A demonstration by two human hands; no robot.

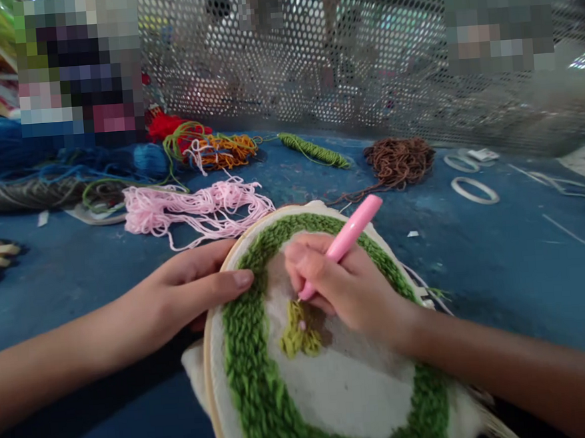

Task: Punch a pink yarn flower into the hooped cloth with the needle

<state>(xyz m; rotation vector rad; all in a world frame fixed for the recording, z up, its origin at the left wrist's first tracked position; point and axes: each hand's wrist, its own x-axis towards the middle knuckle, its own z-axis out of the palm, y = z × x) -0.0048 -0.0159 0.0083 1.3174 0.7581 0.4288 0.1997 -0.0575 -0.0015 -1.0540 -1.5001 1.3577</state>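
A round wooden embroidery hoop [213,358] holds cream cloth, with a thick ring of green yarn loops [244,356] worked around it. My left hand [197,286] grips the hoop's left side, fingers lying over the rim. My right hand [342,289] holds a pink punch needle [346,235], its tip pressed into the cloth. Beside the tip is a small yellow-green yarn patch [297,335], with a brown patch [316,324] next to it. My right hand hides part of the brown area.
Loose pink yarn [192,212] lies beyond the hoop on a blue-painted table [527,276]. Further back are blue [148,161], orange [222,152], green [312,151] and brown [399,163] yarn. Pale rings [475,191] lie right; perforated metal mesh [360,47] stands behind.
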